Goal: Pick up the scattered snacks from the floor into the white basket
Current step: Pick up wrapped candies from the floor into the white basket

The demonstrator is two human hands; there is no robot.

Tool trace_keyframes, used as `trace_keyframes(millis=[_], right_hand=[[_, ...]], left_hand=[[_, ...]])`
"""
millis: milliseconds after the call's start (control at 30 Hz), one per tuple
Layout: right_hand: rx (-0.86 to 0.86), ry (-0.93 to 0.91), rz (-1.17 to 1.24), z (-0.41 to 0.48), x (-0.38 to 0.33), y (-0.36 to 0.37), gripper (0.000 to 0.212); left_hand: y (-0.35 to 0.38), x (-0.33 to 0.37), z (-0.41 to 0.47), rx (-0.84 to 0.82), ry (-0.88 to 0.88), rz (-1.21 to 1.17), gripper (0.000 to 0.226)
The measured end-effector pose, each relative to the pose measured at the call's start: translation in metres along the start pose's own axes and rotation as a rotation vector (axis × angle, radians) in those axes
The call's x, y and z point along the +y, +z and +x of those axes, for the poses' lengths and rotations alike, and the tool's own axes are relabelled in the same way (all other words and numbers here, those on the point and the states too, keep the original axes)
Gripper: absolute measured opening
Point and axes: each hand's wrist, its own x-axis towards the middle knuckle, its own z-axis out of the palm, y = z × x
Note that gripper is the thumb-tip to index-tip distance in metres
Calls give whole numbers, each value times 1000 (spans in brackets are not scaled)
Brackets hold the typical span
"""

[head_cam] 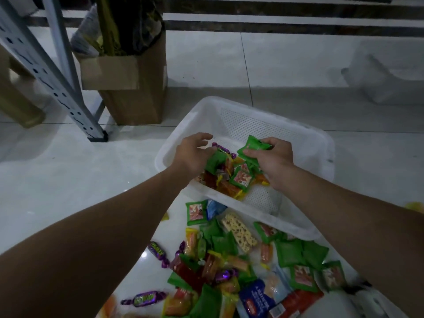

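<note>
Over the white basket (pixel 286 222), at twelve o'clock from the scattered snacks (pixel 229 260) on the floor, the right hand (pixel 273 154) is pinching green packets (pixel 252 145). The left hand (pixel 195 152) is hovering half-curled beside a loose packet (pixel 214 160); I cannot tell whether it is gripping it.

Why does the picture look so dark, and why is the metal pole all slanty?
Head view: the light is dim and bluish, so colours look dull; a small glare spot shines on the floor; the wide lens likely tilts the metal pole; the bottom right corner is smeared; the green packet in the right hand looks fairly sharp.
</note>
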Motion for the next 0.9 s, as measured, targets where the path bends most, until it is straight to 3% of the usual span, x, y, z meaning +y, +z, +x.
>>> trace_keyframes(millis=[167, 333, 567, 900], right_hand=[[10, -79, -70, -2, 0, 8, 36], [-19, -188, -220, -21, -7, 19, 51], [-72, -321, -351, -75, -21, 46, 56], [-121, -405, -546, -170, -7, 98, 63]], left_hand=[[-15, 1, -13, -11, 110, 87, 49], [-51, -1, -34, 51, 129, 89, 53], [-117, -17, -67, 146, 45, 136, 54], [-183, -71, -108, 105, 14, 45, 55]])
